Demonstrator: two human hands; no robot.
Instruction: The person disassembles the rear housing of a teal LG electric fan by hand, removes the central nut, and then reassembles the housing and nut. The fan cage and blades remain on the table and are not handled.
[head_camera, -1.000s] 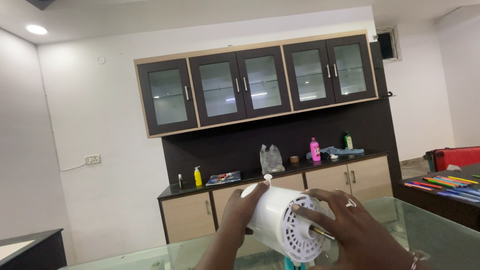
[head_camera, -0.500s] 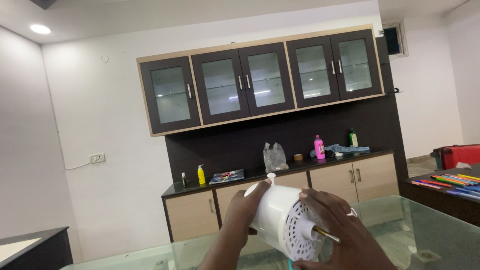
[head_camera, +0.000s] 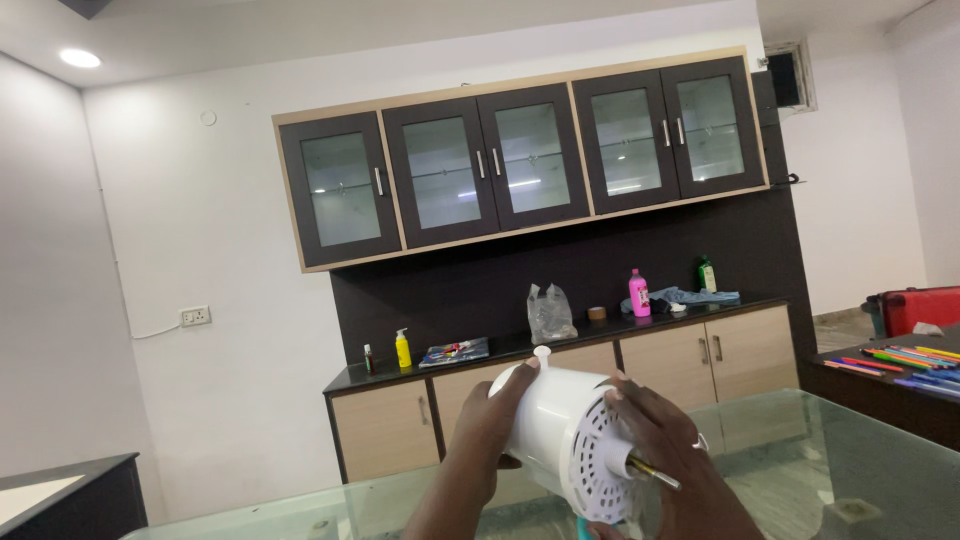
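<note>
Glass table, dark counter bearing bottles, plastic bag

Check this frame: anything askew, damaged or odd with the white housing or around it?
Nothing stands out. Left hand and right hand hold the white vented motor housing above the glass table; its metal shaft looks straight, no cracks visible. The counter holds bottles, all upright.

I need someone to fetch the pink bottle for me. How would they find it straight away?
Look under the glass-door wall cabinets to the dark counter. The pink bottle stands right of centre, the only pink thing there, between a tape roll and crumpled blue cloth.
</note>
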